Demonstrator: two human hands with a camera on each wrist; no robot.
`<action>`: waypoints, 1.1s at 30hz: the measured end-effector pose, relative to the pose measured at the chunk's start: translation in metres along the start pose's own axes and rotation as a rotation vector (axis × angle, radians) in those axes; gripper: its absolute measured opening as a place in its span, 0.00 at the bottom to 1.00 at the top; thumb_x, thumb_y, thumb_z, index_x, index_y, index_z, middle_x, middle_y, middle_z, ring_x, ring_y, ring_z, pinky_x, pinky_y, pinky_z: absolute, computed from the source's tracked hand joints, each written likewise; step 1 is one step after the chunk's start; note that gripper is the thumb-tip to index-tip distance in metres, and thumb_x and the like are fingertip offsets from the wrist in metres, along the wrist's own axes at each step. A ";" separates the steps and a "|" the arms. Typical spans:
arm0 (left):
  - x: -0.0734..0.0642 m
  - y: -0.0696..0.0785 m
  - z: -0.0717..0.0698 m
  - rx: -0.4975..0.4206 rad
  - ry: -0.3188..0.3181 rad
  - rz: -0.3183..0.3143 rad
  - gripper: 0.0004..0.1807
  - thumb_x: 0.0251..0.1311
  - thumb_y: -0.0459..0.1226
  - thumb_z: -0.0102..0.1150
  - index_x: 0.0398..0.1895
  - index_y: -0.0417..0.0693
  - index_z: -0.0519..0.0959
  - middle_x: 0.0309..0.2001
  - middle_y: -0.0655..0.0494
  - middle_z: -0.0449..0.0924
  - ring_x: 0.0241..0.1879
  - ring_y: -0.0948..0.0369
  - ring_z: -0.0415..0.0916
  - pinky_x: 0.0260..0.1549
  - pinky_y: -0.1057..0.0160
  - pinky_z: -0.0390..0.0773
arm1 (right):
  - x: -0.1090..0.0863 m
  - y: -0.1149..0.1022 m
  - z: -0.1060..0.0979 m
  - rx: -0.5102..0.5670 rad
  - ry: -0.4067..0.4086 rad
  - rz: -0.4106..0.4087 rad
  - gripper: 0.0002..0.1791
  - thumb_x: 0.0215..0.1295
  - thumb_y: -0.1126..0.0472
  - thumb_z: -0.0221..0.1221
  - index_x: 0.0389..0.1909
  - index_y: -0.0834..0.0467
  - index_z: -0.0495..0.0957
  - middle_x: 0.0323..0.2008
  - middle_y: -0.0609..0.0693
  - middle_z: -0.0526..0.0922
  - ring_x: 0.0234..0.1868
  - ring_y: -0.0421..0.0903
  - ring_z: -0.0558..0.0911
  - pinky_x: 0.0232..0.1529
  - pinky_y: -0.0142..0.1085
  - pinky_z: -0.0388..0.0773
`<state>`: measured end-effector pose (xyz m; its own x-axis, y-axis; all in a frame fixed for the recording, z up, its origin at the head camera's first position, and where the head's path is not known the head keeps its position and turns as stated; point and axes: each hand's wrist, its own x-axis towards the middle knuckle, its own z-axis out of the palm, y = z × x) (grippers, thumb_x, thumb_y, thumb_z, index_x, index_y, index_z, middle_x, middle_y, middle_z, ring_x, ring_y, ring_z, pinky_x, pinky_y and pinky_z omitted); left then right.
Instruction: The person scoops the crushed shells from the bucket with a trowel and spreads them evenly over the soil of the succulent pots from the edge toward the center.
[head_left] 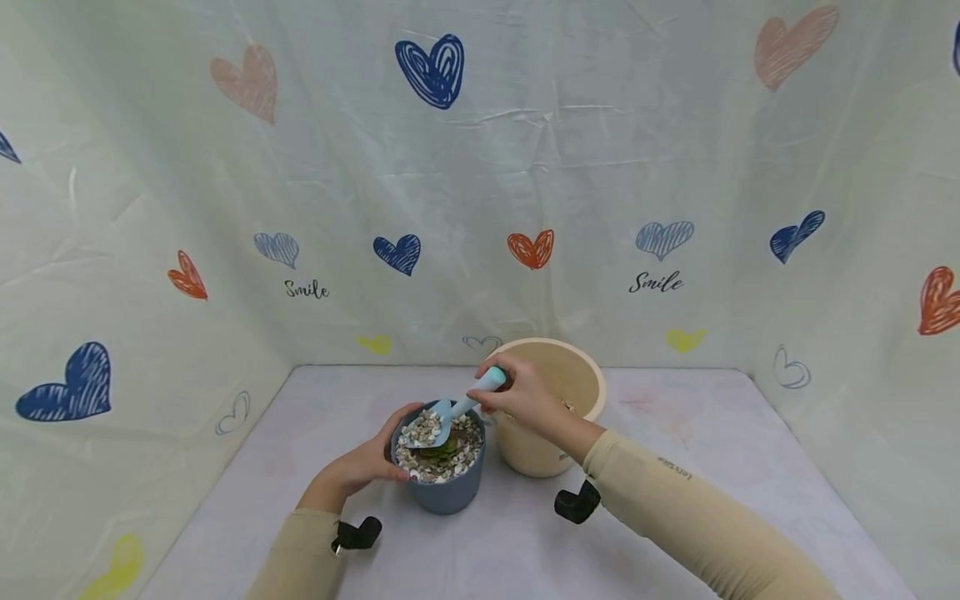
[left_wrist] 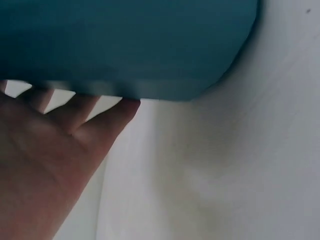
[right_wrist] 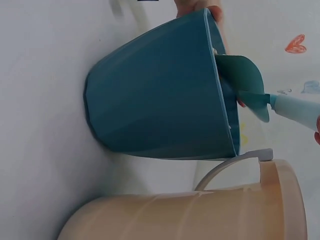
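Observation:
A blue-grey flower pot (head_left: 447, 496) stands on the table, filled with pale pebbles around a small green plant (head_left: 442, 454). My left hand (head_left: 367, 462) holds it at its left side, thumb near the front rim; in the left wrist view the fingers (left_wrist: 107, 120) lie along its wall. My right hand (head_left: 525, 396) grips the handle of a light blue trowel (head_left: 480, 392) from above. Its blade carries pebbles (head_left: 422, 428) and tilts down over the plant inside the pot's rim. In the right wrist view the trowel blade (right_wrist: 245, 80) overlaps the pot's opening.
Close behind and right of the pot stands a beige bucket (head_left: 536, 454) with a grey handle (right_wrist: 235, 162), under my right forearm. A curtain (head_left: 480, 167) printed with hearts surrounds the back and sides of the pale table (head_left: 660, 517).

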<state>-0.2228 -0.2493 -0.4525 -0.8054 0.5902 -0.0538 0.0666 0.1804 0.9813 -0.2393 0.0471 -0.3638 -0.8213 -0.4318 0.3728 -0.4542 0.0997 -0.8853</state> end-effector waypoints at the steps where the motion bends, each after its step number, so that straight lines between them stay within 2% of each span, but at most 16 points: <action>1: 0.002 0.001 -0.002 -0.001 -0.022 0.011 0.61 0.46 0.41 0.76 0.77 0.58 0.42 0.74 0.41 0.38 0.71 0.40 0.37 0.64 0.36 0.46 | 0.000 0.000 0.000 0.002 0.002 -0.001 0.11 0.58 0.69 0.68 0.40 0.63 0.78 0.29 0.53 0.83 0.25 0.47 0.84 0.28 0.42 0.83; 6: 0.009 0.001 -0.009 -0.010 -0.092 0.055 0.65 0.44 0.47 0.78 0.78 0.52 0.40 0.73 0.40 0.42 0.70 0.41 0.42 0.62 0.44 0.52 | 0.000 -0.001 0.000 0.002 0.009 -0.009 0.11 0.57 0.69 0.68 0.40 0.63 0.78 0.29 0.53 0.83 0.25 0.48 0.84 0.27 0.41 0.83; 11: 0.009 -0.002 -0.011 -0.021 -0.091 0.052 0.62 0.44 0.48 0.77 0.77 0.54 0.43 0.72 0.40 0.44 0.69 0.42 0.45 0.61 0.48 0.54 | 0.000 -0.002 0.001 -0.011 0.014 -0.023 0.11 0.57 0.68 0.68 0.40 0.63 0.78 0.29 0.53 0.83 0.25 0.48 0.84 0.27 0.40 0.82; 15: 0.008 -0.003 -0.011 -0.019 -0.073 0.046 0.59 0.46 0.49 0.76 0.76 0.58 0.45 0.71 0.40 0.45 0.68 0.42 0.47 0.61 0.47 0.56 | 0.001 -0.002 0.002 -0.015 0.017 -0.033 0.11 0.57 0.68 0.68 0.39 0.62 0.78 0.29 0.53 0.83 0.25 0.47 0.84 0.26 0.40 0.82; 21: 0.004 0.000 -0.006 -0.016 -0.028 0.041 0.59 0.44 0.47 0.77 0.76 0.57 0.47 0.71 0.39 0.46 0.68 0.41 0.48 0.60 0.48 0.57 | 0.000 -0.005 0.001 -0.034 -0.001 -0.045 0.11 0.58 0.67 0.68 0.40 0.62 0.78 0.32 0.54 0.82 0.25 0.47 0.84 0.27 0.40 0.82; 28: 0.001 -0.003 -0.001 -0.010 0.028 0.045 0.59 0.44 0.44 0.77 0.76 0.57 0.47 0.72 0.41 0.46 0.68 0.42 0.48 0.60 0.50 0.58 | 0.000 -0.007 0.000 -0.049 0.004 -0.013 0.12 0.58 0.66 0.68 0.41 0.63 0.78 0.32 0.54 0.81 0.25 0.47 0.83 0.27 0.40 0.82; 33: 0.000 -0.002 0.005 -0.005 0.068 0.024 0.61 0.43 0.45 0.78 0.76 0.56 0.45 0.73 0.40 0.44 0.69 0.40 0.46 0.62 0.46 0.56 | 0.001 -0.011 0.002 -0.045 -0.001 0.007 0.12 0.58 0.67 0.68 0.41 0.64 0.78 0.31 0.53 0.81 0.25 0.49 0.83 0.28 0.45 0.82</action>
<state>-0.2198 -0.2459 -0.4555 -0.8417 0.5397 -0.0174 0.0841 0.1628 0.9831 -0.2339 0.0436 -0.3542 -0.8244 -0.4316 0.3661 -0.4633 0.1431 -0.8746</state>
